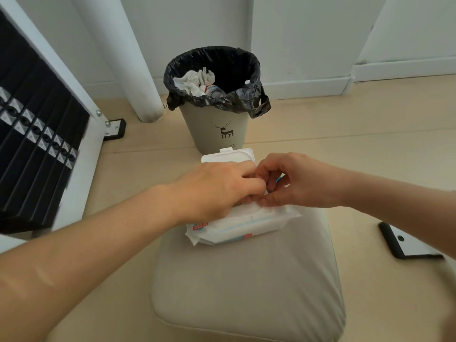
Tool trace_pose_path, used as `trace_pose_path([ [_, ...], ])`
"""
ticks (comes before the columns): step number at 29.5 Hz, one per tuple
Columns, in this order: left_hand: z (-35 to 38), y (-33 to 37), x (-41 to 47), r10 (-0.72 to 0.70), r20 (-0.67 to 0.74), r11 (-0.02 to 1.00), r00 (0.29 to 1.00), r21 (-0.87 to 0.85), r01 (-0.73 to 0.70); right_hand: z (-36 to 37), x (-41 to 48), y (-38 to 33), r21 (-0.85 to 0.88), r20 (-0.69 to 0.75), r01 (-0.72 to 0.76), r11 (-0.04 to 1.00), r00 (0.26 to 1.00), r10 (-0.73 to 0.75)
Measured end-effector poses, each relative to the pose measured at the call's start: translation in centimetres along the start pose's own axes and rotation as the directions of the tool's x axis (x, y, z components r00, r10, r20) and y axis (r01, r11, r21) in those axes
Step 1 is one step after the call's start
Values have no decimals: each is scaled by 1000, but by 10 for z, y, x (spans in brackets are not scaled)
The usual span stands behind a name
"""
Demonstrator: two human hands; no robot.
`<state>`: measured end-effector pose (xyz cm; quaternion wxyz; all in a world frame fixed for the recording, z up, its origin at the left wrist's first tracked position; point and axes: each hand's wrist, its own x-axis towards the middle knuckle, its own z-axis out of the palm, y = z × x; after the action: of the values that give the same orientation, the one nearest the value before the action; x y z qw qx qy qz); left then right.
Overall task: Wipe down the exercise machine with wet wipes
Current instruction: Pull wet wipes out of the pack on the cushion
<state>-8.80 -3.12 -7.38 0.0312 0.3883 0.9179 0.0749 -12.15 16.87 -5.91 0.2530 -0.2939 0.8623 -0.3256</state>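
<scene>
A white pack of wet wipes point(243, 224) lies on the far end of a beige padded seat point(246, 280), its flip lid point(228, 156) standing open. My left hand point(217, 187) rests over the pack's opening with fingers curled down into it. My right hand point(296, 181) meets it from the right, fingertips pinched together at the same opening. What the fingers hold is hidden between the two hands. The exercise machine's black weight stack point(34, 134) in a white frame point(81, 174) stands at the left.
A grey waste bin point(217, 124) with a black liner holds crumpled white wipes, just beyond the seat. A white post point(138, 70) stands left of it. A black-edged foot plate point(407, 245) lies on the wood floor at the right.
</scene>
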Motion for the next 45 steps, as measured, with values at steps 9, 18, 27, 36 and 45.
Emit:
trace_pose_path([
  [9, -9, -15, -83, -337, -56, 891, 940, -342, 299, 6, 3, -16, -345, -15, 128, 930, 990, -141],
  [18, 11, 1, -81, -520, -211, 814, 828, -415, 406, 20, 16, -46, -726, 288, 432, 535, 897, -334],
  [27, 15, 2, -78, -574, -231, 765, 786, -494, 413, 27, 38, -70, -814, 435, 485, 321, 874, -216],
  [36, 2, 11, -74, -505, -256, 830, 824, -407, 382, 14, 30, -40, -601, 293, 484, 637, 874, -387],
  [45, -22, 28, -43, -594, -43, 801, 803, -122, 586, 12, 23, -30, -572, 206, 440, 692, 894, -398],
])
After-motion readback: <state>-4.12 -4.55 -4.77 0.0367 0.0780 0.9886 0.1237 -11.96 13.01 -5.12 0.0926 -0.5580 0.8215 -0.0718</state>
